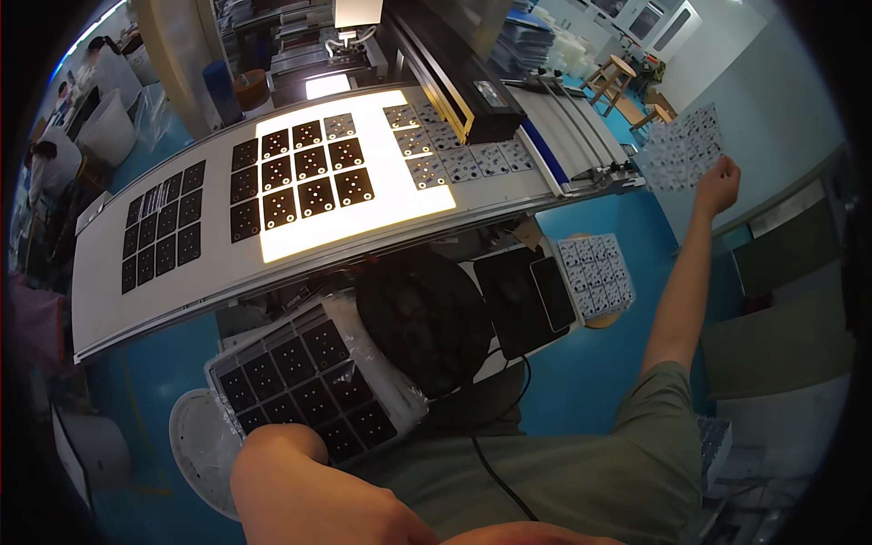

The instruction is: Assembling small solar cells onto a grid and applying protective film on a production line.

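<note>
- While the right arm stretched out to the far right, the right hand (718,184) had its fingers closed on the lower edge of a pale sheet of small panels (686,147), which it held up in the air, well clear of the worktop (109,291).
- The left hand was out of view; only a bent left forearm (300,481) showed at the near edge, so I cannot tell how its fingers stood.
- On the long worktop, a lit panel (400,204) glowed under a dark grid of squares (304,173), with a second dark grid (163,227) to its left.
- Pale sheets (454,145) lay to the right of the lit panel, beside a conveyor (568,136).
- Near the lap sat a wrapped stack of dark panels (304,381); a black cloth-like mass (422,318), perhaps a bag, lay just right of it.
- Another pale sheet (595,272) rested beside a dark tablet (527,300).
</note>
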`<action>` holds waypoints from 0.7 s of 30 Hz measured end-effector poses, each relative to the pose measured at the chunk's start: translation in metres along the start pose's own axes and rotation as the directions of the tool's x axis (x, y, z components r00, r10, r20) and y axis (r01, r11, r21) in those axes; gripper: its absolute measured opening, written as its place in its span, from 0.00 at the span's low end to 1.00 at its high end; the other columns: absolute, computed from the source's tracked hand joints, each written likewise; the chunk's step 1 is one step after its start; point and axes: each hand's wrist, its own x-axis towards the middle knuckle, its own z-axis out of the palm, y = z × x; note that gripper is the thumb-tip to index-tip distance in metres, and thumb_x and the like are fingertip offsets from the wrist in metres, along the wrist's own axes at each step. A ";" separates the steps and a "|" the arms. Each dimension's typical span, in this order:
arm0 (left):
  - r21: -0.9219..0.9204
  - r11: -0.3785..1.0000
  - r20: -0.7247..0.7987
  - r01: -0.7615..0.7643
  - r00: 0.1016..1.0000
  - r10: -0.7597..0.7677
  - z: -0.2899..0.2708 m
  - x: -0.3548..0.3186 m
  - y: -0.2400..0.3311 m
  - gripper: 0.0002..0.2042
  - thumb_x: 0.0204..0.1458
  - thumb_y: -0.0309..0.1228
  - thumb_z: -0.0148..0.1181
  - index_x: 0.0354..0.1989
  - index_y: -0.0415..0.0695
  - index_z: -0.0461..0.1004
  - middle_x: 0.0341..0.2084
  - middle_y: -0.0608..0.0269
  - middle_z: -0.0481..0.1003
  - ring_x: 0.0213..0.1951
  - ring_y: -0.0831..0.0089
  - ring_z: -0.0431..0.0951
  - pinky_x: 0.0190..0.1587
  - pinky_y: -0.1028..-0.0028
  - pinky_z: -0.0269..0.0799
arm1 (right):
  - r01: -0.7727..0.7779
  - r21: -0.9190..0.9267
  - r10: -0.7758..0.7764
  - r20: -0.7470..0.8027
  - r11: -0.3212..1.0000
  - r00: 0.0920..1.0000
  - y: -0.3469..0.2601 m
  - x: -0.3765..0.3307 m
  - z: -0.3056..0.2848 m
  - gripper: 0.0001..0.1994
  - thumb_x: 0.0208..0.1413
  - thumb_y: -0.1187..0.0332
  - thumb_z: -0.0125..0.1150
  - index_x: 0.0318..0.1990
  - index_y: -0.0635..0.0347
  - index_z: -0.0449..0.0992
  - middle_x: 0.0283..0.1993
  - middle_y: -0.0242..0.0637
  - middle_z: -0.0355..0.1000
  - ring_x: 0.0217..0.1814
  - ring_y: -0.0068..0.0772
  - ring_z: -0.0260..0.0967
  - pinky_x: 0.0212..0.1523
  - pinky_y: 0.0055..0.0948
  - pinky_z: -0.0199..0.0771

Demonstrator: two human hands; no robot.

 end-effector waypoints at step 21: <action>0.278 0.936 -0.048 0.215 0.977 -0.210 0.001 -0.001 -0.001 0.11 0.42 0.30 0.65 0.26 0.32 0.76 0.27 0.38 0.80 0.20 0.58 0.80 0.16 0.62 0.54 | -0.905 0.064 0.537 0.787 0.420 0.305 0.326 -0.166 -0.097 0.15 0.62 0.63 0.71 0.53 0.56 0.83 0.53 0.40 0.79 0.55 0.38 0.78 0.52 0.44 0.79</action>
